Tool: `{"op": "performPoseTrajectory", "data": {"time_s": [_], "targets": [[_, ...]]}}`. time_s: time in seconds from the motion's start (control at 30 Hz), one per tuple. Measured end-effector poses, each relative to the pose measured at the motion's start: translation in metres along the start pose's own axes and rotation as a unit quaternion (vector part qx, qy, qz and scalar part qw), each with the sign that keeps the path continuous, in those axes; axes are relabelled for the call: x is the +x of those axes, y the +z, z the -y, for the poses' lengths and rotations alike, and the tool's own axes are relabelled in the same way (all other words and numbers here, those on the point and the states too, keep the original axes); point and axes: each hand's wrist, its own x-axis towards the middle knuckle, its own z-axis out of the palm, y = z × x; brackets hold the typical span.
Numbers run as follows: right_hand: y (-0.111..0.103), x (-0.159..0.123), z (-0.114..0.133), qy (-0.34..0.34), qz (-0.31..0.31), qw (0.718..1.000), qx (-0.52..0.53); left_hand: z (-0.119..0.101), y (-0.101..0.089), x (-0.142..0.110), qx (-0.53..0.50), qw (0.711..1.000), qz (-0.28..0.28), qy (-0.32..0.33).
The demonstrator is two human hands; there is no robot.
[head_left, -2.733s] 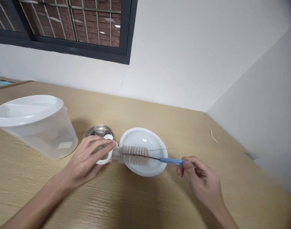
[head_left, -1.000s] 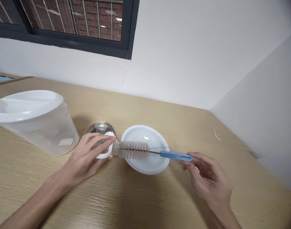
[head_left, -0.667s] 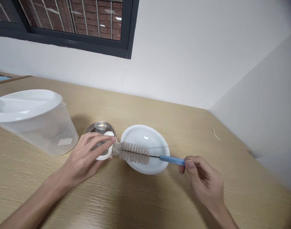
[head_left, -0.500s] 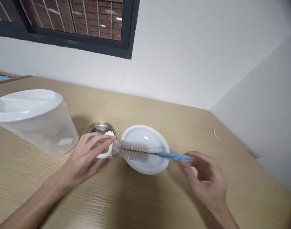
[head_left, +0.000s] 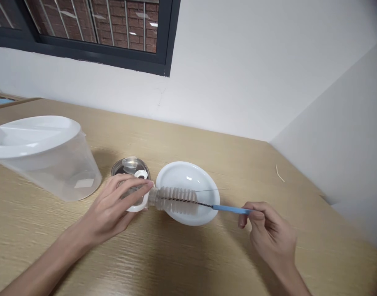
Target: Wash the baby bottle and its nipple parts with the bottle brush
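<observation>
My left hand (head_left: 119, 201) is closed around a small clear bottle with a white rim (head_left: 143, 202), lying sideways; the fingers hide much of its body. A bottle brush (head_left: 178, 200) with pale bristles has its tip at the bottle's mouth; how far it reaches inside cannot be seen. The brush's blue handle (head_left: 230, 209) is pinched between thumb and fingers of my right hand (head_left: 270, 232). Beneath the bristles stands a white bowl (head_left: 188, 170), with a thin wire (head_left: 211, 190) across it. Behind my left fingers sits a round, dark-rimmed clear lid (head_left: 116, 166) beside a small white ring (head_left: 141, 174).
A large translucent bucket (head_left: 52, 172) with a white rim stands on the left of the wooden table (head_left: 182, 263). A short pale strip (head_left: 280, 173) lies at the right. The white wall (head_left: 222, 82) and a dark-framed window (head_left: 166, 45) border the back.
My right hand has shifted slightly right and down, its thumb now over the handle's end. The brush has moved a little to the right and tilts more. My left hand has moved only slightly.
</observation>
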Motion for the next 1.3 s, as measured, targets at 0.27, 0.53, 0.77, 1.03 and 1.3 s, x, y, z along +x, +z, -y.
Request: {"op": "performPoseTrajectory", "data": {"time_s": [0.27, 0.53, 0.77, 1.03, 1.3], "targets": [[0.007, 0.005, -0.011, -0.132, -0.018, 0.990, 0.036, 0.002, 0.001, -0.002, 0.014, 1.000, -0.004, -0.020], [0.004, 0.006, -0.012, -0.144, -0.016, 0.989, 0.023, 0.002, 0.001, -0.002, 0.021, 1.000, -0.007, -0.017], [0.006, 0.005, -0.016, -0.184, -0.016, 0.983, -0.002, 0.003, 0.001, -0.002, 0.015, 0.999, -0.010, -0.026], [-0.007, 0.008, -0.013, -0.329, -0.071, 0.926, -0.170, 0.002, 0.002, -0.001, 0.014, 1.000, 0.001, -0.017], [-0.001, 0.014, -0.008, -0.297, -0.023, 0.946, -0.127, 0.001, 0.001, 0.000, 0.014, 1.000, -0.017, -0.006]]}}
